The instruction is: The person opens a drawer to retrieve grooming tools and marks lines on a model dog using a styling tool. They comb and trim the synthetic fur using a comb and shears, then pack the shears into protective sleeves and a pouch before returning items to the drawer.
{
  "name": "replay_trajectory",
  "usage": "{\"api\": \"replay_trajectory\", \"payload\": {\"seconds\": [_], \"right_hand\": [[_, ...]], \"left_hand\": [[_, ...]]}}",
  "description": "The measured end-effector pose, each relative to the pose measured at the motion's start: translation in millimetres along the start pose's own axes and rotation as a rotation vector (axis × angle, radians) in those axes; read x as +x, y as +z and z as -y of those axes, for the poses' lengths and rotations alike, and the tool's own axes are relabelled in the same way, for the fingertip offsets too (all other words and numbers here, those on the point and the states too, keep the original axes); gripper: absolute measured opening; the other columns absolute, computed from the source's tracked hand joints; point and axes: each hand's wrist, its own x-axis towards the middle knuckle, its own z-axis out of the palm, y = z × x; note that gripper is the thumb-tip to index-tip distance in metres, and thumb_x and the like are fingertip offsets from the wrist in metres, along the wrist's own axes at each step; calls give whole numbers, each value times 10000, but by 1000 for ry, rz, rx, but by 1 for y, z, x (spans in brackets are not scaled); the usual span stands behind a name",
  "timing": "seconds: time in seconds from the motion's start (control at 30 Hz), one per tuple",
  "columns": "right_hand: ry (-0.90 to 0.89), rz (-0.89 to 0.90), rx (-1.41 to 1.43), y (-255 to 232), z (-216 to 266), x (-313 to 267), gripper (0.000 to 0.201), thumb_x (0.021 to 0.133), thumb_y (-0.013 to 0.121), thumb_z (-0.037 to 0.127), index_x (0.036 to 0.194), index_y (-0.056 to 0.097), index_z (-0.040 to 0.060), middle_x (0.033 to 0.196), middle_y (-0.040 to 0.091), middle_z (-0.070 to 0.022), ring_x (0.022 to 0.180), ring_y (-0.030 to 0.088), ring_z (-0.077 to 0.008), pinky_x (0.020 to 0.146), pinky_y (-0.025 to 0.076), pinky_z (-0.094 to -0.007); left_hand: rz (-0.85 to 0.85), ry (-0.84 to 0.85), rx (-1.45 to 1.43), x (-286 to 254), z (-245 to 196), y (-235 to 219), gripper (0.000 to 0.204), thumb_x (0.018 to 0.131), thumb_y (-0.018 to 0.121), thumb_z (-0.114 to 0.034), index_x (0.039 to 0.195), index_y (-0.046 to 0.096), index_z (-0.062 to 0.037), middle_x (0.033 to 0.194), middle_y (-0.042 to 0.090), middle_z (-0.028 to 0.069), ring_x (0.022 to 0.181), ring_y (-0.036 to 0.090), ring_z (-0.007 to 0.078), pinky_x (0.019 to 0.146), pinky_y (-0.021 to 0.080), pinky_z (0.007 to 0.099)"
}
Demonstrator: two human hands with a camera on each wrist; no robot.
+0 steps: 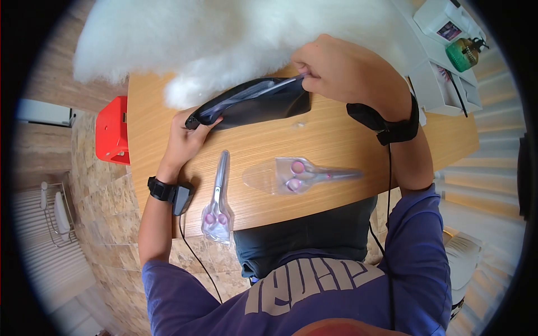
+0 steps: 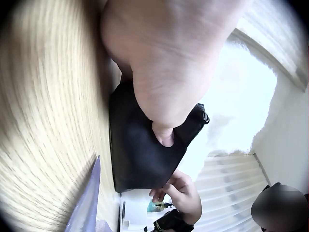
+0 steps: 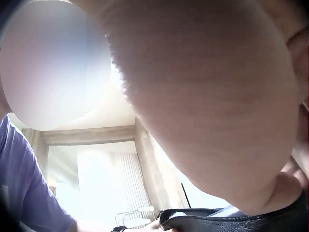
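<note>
A black zip pouch [image 1: 263,112] lies on the table with its mouth gaping. My left hand [image 1: 188,137] grips its left end, thumb pressed on the near side, as the left wrist view also shows. Inside the mouth runs a pair of scissors [image 1: 274,88] in a clear plastic sleeve, long and silvery. At the pouch's right end my right hand [image 1: 350,73] pinches the scissors' end, where a bit of purple shows; its fingertips are partly hidden. Nearer me lie two more sleeved scissors with pink finger loops, one pair upright [image 1: 218,190], the other pair sideways [image 1: 319,175].
Fluffy white fur [image 1: 235,33] covers the table's far side. A red stool [image 1: 112,131] stands off the left edge. At the far right are a white organiser [image 1: 437,92], a green pump bottle [image 1: 464,56] and a white jug [image 1: 440,22]. Cables hang from both wrists.
</note>
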Motion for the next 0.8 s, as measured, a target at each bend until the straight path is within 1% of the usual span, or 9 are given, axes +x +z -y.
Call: {"api": "replay_trajectory", "payload": {"seconds": [0.13,0.2,0.27,0.4,0.5,0.53,0.6,0.73,0.8], "right_hand": [[-61,-73,160,-5,8,11,91,836,661,48,841,575,19,859,620,-123,857,596,-334,755,474,-418],[52,284,206,-17,21,26,108,817,688,21,827,582,8,900,626,-120,842,598,-341,760,477,-414],[-38,214,208,-12,20,24,110,817,697,25,840,591,6,940,643,-125,859,605,-342,771,482,-412],[-188,72,257,2,15,24,98,826,712,41,865,627,11,1110,677,-145,954,636,-346,850,503,-404],[-20,208,222,2,30,26,93,822,718,44,829,635,2,1261,656,-163,1031,650,-358,919,510,-402],[-20,206,223,11,26,26,93,822,718,44,829,635,2,1261,656,-163,1031,650,-358,919,510,-402],[-180,45,245,34,15,26,89,803,656,34,746,608,-14,917,642,-148,795,629,-356,752,510,-436],[-230,6,106,29,22,19,94,823,636,29,737,623,-6,960,652,-131,808,643,-354,779,531,-427],[-183,54,117,25,24,19,38,848,623,41,835,655,24,1009,661,-117,860,652,-359,836,533,-432]], "left_hand": [[-34,-42,-67,1,-9,6,184,935,764,-84,1057,723,47,860,684,-34,792,555,58,722,476,230],[-52,-32,-133,2,-14,7,215,929,772,-86,1078,717,58,878,697,-31,807,566,57,730,488,231],[-22,-59,-132,2,-16,5,251,926,783,-93,1107,702,61,947,717,-15,876,593,64,807,509,234],[-24,-69,-198,3,-14,6,277,920,789,-91,1134,695,56,976,718,-3,881,594,67,806,508,236],[-35,-51,-251,3,-14,8,303,915,794,-89,1161,687,52,1004,720,6,892,601,69,816,511,239],[-28,-53,-249,3,-14,7,303,910,798,-87,1158,690,51,998,723,6,893,605,69,818,513,239],[-21,-57,-247,3,-14,7,304,905,802,-85,1155,693,50,992,725,7,894,609,68,821,515,239],[-18,-42,-217,3,-14,7,306,895,810,-81,1151,704,48,987,736,10,887,615,66,814,520,238],[-18,-27,-221,3,-13,7,307,892,814,-83,1149,708,48,984,741,11,878,616,64,802,521,235]]}}
